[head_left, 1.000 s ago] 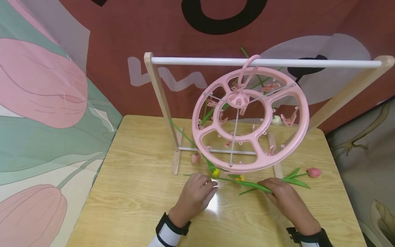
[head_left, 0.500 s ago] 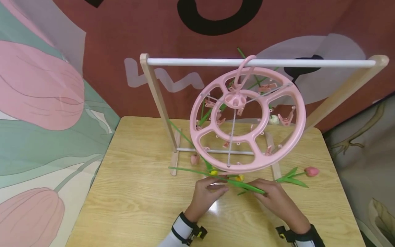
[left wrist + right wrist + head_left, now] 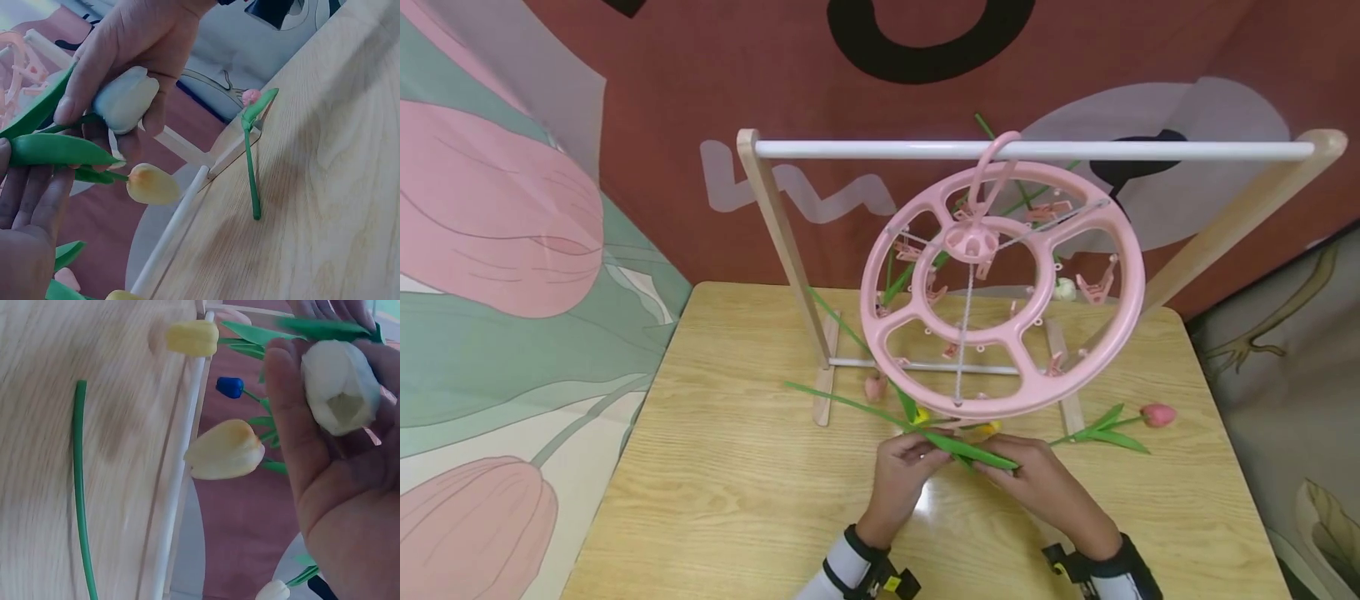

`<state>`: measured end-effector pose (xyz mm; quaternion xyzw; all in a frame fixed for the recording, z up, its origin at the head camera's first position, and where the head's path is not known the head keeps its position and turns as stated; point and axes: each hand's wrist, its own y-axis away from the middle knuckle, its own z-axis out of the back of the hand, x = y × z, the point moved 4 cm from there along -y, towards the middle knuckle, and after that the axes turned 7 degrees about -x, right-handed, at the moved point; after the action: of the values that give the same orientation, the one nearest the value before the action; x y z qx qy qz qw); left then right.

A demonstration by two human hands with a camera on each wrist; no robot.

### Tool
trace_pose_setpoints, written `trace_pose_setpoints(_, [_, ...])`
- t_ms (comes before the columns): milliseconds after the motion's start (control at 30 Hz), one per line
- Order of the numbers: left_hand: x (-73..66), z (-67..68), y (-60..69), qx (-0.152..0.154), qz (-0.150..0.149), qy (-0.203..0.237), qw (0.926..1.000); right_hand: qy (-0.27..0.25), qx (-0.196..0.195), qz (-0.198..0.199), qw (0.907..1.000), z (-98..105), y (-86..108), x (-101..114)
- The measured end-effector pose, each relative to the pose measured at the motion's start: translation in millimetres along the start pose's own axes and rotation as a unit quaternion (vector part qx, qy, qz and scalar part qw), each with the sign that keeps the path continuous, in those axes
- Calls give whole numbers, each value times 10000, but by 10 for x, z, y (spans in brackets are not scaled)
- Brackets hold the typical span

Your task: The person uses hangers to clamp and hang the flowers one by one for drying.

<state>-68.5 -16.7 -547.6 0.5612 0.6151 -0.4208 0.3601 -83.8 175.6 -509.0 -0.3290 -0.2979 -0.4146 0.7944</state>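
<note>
In the head view my right hand [image 3: 1037, 479] grips a white tulip [image 3: 128, 100] just below its bloom, its thumb against the stem and leaves. The tulip's green stem [image 3: 850, 402] reaches out to the left. My left hand [image 3: 898, 483] pinches the same tulip by its leaf and stem; the left wrist view has the fingers [image 3: 37, 206] behind a leaf. The bloom is hidden under the right hand in the head view. Above both hands hangs a round pink clip hanger [image 3: 1045, 383] with small pink clips [image 3: 1097, 283].
A wooden stand with a white rod [image 3: 865, 150] carries the hanger. Behind and below it are yellow tulips [image 3: 225, 450], a blue tulip [image 3: 230, 387] and another white tulip [image 3: 273, 590]. A pink tulip [image 3: 1157, 415] lies at the right on the wooden table [image 3: 715, 483].
My right hand has moved left with the white tulip, and its stem reaches farther left. My left hand has come rightward, closer to the right hand, and taken hold of the tulip.
</note>
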Motion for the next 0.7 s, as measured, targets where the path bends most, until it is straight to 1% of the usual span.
trace_pose_setpoints(100, [-18,17,10,-249,92,-164,9995,170,70,-119,9998,56,11,-5])
trace_pose_setpoints(167, [-34,25,16,-326,75,-253,9991,274,40,-142,9995,145,30,-29])
trace_pose_setpoints(233, [-51,32,22,-361,-4,-324,9988,302,-112,-146,9994,274,46,-60])
trace_pose_setpoints(300, [-72,35,28,-307,-160,-321,9989,313,-404,-152,9986,435,53,-90])
trace_pose_setpoints(400, [-109,39,31,-160,-596,-416,9972,376,-1046,-94,9938,699,34,-96])
trace_pose_setpoints(467, [-139,40,28,-58,-993,-511,9937,456,-1466,-130,9881,857,8,-78])
trace_pose_setpoints(533, [-162,43,27,1,-1383,-676,9881,470,-1765,-138,9831,986,-38,-47])
trace_pose_setpoints(600, [-184,47,31,11,-1665,-851,9824,400,-1868,-163,9814,1077,-100,-9])
trace_pose_setpoints(700, [-213,45,45,59,-1967,-1121,9740,174,-1747,-30,9845,1167,-229,59])
